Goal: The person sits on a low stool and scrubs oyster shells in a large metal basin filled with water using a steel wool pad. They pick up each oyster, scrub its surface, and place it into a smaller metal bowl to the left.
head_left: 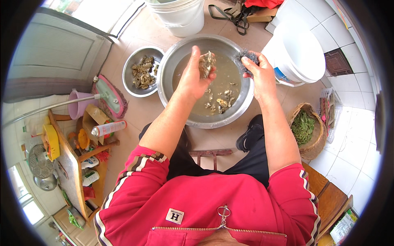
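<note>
Over a large metal basin [205, 123] of murky water, my left hand [194, 73] grips an oyster [207, 65], its thumb raised. My right hand [260, 72] pinches a steel wool scourer [246, 61] above the basin's right rim. The scourer and the oyster are apart. Several oyster shells [222, 103] show in the water at the near right. A smaller metal bowl [129, 83] with a heap of oysters [143, 73] stands against the basin's left side.
White buckets [181, 18] stand behind the basin and at its right [303, 58]. A wicker basket [317, 140] of green leaves is at right. A mop head [112, 97], an aerosol can [110, 128] and a wooden table [72, 172] are at left.
</note>
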The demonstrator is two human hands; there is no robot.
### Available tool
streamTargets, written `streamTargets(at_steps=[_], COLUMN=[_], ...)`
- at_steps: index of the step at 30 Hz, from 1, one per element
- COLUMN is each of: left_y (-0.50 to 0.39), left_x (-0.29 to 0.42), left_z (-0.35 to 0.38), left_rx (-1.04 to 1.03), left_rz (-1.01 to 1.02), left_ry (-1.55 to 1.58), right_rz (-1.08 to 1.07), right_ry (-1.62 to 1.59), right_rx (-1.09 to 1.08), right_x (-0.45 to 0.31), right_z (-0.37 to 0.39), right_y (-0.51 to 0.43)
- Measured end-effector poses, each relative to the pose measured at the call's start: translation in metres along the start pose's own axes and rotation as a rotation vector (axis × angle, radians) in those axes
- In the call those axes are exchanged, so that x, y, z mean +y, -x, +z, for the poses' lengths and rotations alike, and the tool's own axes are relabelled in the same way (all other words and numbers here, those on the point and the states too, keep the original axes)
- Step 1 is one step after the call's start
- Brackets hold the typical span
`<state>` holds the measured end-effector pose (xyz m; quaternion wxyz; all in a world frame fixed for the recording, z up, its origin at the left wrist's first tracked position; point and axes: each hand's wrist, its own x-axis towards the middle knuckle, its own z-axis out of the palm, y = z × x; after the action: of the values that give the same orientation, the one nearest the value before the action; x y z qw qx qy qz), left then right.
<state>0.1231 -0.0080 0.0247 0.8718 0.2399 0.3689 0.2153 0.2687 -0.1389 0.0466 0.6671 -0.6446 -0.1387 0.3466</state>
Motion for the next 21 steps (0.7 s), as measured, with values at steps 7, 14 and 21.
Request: streamTargets(at_steps=[7, 14, 21], left_y=[0.0, 0.005, 0.013], left_x=[-0.011, -0.022, -0.012], left_z=[0.003, 0.005, 0.009], left_rx=[-0.055, 0.002, -0.072], left_rz=[-0.032, 0.188, 0.046], left_ry=[-0.023, -0.41, -0.125], right_rz=[-0.19, -0.596, -0.062], right_ry=[0.126, 0.684, 0.206], right_rx=[-0.199, 0.161, -0.075], right_x=[0.012, -0.003, -0.005], right_z=[0.014, 0.021, 0.01], right_y=[0.019, 0.011, 0.007])
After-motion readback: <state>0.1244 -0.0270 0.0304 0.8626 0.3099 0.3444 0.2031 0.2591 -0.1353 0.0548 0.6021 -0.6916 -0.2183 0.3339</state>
